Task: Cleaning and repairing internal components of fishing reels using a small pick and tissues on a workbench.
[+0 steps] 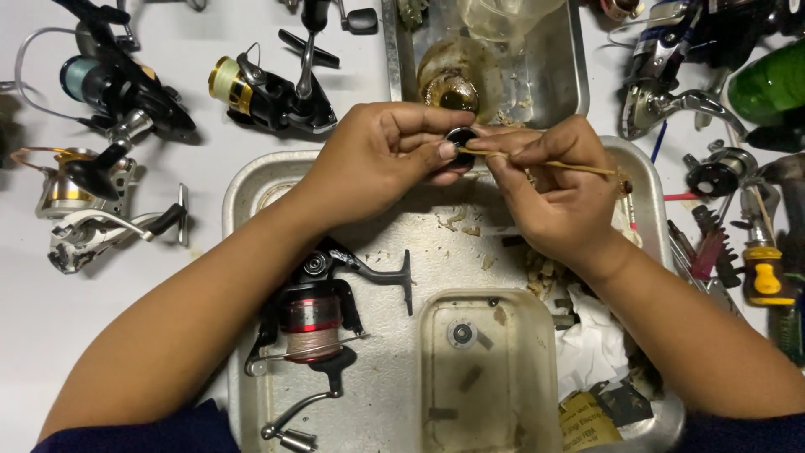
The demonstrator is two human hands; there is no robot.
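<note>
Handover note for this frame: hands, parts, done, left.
Left hand pinches a small round black part above the metal tray.
Right hand holds a thin wooden stick, tip at the part.
Red-spooled fishing reel lies in the tray under the left forearm; a clear plastic tub sits beside it.
Done: part is off a reel and in hand.
Left: stick work ongoing; nothing refitted.

White table [33, 335] w/ big metal tray [239, 180], 2nd tray [574, 80], several fishing reels [109, 84], green bottle [771, 84], yellow-handled screwdriver [767, 277] & misc tools.

Bright, even overhead light, soft shadows, sharp focus throughout.
</note>
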